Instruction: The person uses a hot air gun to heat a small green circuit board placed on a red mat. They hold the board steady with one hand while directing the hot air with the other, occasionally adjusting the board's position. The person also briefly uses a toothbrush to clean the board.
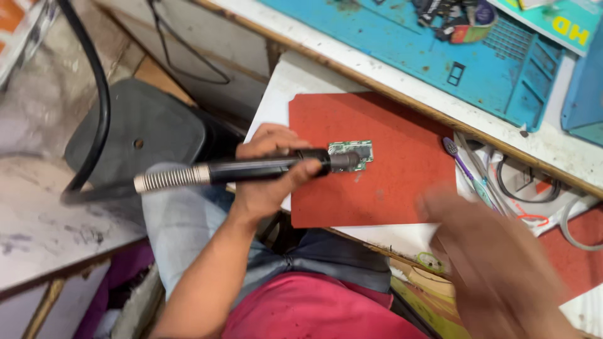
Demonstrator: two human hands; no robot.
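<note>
Just left hand (267, 166) around hot-air wand (251, 169)

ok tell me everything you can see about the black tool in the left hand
The black tool is a slim, dark, glossy handpiece, plastic by its look, lying roughly level. A silver coiled spring sleeve at its rear leads into a thick black hose that curves up and away. The left hand wraps around its barrel. Its dark metal nozzle sits over a small green circuit board on a red mat; contact cannot be told.

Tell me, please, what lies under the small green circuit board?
The green circuit board rests on a red mat. The mat beneath it is covered, and the black tool's nozzle hides the board's lower edge.
</note>
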